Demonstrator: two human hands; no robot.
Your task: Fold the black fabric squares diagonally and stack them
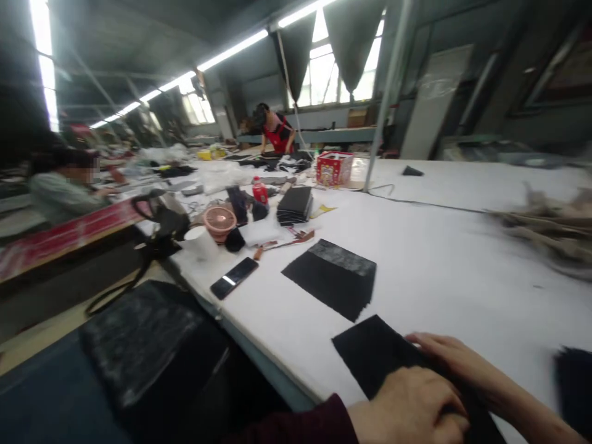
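Note:
A dark piece of cloth [370,351] lies on the white table at the lower right, in front of me. My left hand [411,404], in a maroon sleeve, rests over it with the fingers curled; what they hold, if anything, is hidden. Reaching in from the right, my right hand [446,354] lies along the cloth's far edge, its fingers stretched out and partly covered by the left hand. Just beyond is a second dark cloth piece [330,283] with a greyish sheen along one strip.
A phone [234,277], a pink fan [219,221], a stack of black pieces [295,205], a red bottle [259,190] and a red box [333,169] stand farther back. A metal pole [386,92] rises from the table. Blurred brownish cloth [550,228] lies right. Two people work beyond.

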